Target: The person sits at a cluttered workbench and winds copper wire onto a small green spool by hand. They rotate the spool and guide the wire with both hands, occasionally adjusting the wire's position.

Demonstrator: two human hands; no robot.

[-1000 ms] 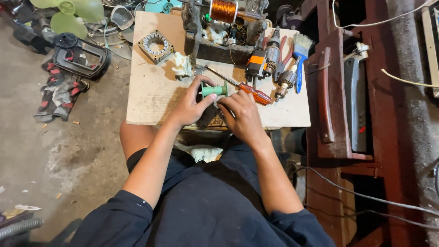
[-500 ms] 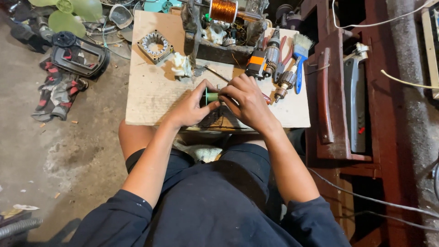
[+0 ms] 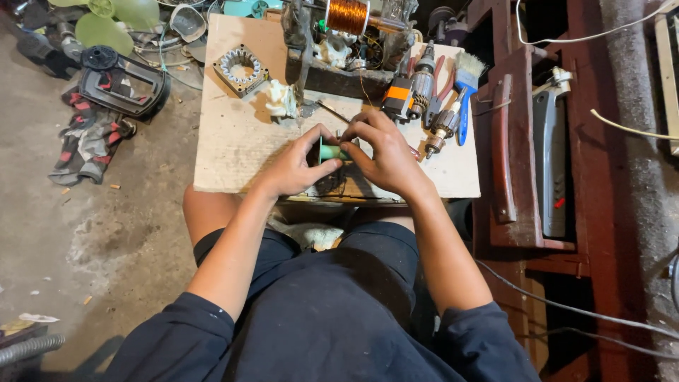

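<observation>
My left hand and my right hand meet over the near edge of a cardboard-covered work board. Between their fingers sits a small green cylindrical part, pinched from both sides. A dark piece lies under my hands, mostly hidden. A spool of copper wire stands on a dark winding fixture at the back of the board. A thin wire runs down from it toward my hands.
A metal stator ring and white crumpled bits lie at the back left. Motor armatures, an orange-black part and a blue brush lie right. A wooden cabinet stands right; black casing and rags are on the floor.
My right hand moved left off the red-handled screwdriver and closed onto the green part together with my left hand. The screwdriver is now mostly hidden under my right hand.
</observation>
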